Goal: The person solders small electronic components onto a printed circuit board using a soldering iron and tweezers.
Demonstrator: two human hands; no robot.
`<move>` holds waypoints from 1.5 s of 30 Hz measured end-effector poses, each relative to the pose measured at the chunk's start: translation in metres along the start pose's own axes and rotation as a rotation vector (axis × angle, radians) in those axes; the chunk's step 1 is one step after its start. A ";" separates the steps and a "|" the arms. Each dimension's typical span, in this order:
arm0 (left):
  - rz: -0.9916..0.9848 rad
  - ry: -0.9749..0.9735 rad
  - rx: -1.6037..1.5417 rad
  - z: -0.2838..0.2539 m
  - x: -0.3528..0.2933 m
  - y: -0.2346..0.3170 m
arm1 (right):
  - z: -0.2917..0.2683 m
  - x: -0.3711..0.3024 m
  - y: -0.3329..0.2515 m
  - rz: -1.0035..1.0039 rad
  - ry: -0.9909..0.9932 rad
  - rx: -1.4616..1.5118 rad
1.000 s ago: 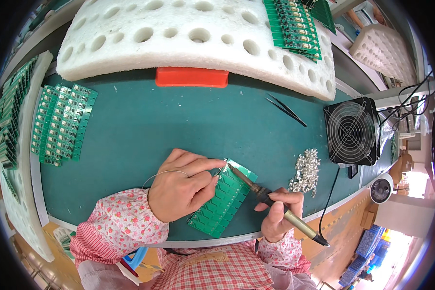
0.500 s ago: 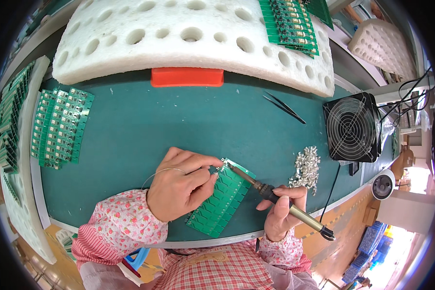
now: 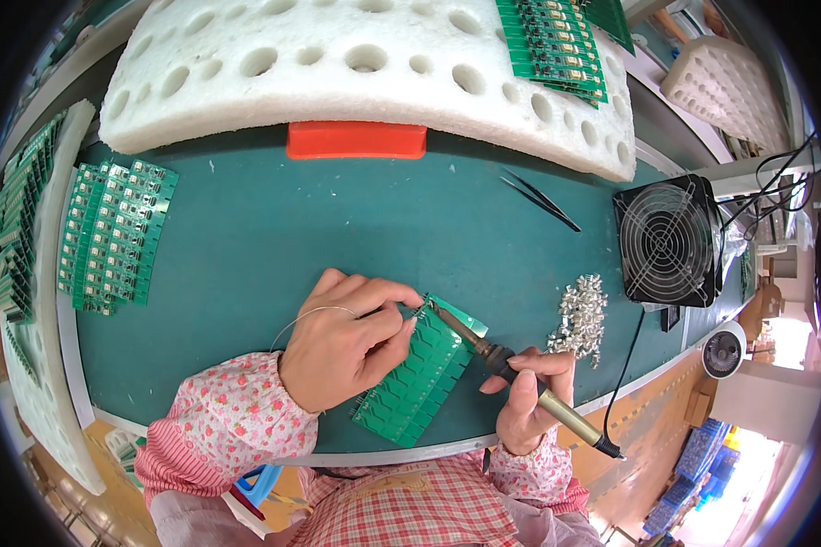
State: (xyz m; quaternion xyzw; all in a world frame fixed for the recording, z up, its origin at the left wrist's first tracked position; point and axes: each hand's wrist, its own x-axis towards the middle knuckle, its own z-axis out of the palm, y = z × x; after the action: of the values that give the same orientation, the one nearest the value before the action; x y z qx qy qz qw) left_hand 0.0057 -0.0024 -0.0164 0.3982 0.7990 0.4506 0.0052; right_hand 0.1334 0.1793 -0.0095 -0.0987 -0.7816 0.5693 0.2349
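On the mat near the front edge lies a green circuit board panel (image 3: 420, 374), tilted to the right. Curled at its upper left corner, my left hand (image 3: 342, 346) grips the edge with thumb and index finger; any small part under those fingertips is hidden. My right hand (image 3: 529, 406) is closed around a soldering iron (image 3: 570, 417) with a gold and black handle. The iron's tip touches or hovers just over the board's top left corner, beside my left index finger. A loose pile of small silvery parts (image 3: 578, 319) lies right of the board.
Black tweezers (image 3: 543, 201) lie behind the parts pile. A black fan (image 3: 668, 242) stands at right, with the iron's cord (image 3: 625, 374) below it. White foam (image 3: 365, 91) carrying boards spans the back, above a red bin (image 3: 356, 141). Stacked circuit boards (image 3: 119, 237) lie left.
My left fingertips have shifted slightly up and right at the board's corner. The iron's rear end has dipped slightly, and its tip stays at the same corner.
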 end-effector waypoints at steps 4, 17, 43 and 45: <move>-0.015 -0.001 0.006 0.000 0.000 0.000 | -0.002 0.000 0.000 -0.001 -0.032 -0.032; -0.017 0.006 -0.026 0.000 -0.001 -0.001 | -0.003 -0.002 0.002 -0.030 0.068 0.037; -0.014 0.007 -0.001 0.003 0.001 0.000 | 0.005 0.002 -0.005 -0.038 0.003 -0.107; -0.039 0.034 -0.036 0.002 0.000 0.001 | 0.004 0.000 -0.002 -0.041 0.067 -0.089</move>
State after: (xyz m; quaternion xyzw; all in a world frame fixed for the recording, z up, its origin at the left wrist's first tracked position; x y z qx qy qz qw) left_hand 0.0067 -0.0004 -0.0166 0.3745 0.7984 0.4715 0.0076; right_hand 0.1319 0.1757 -0.0081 -0.1118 -0.7996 0.5256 0.2680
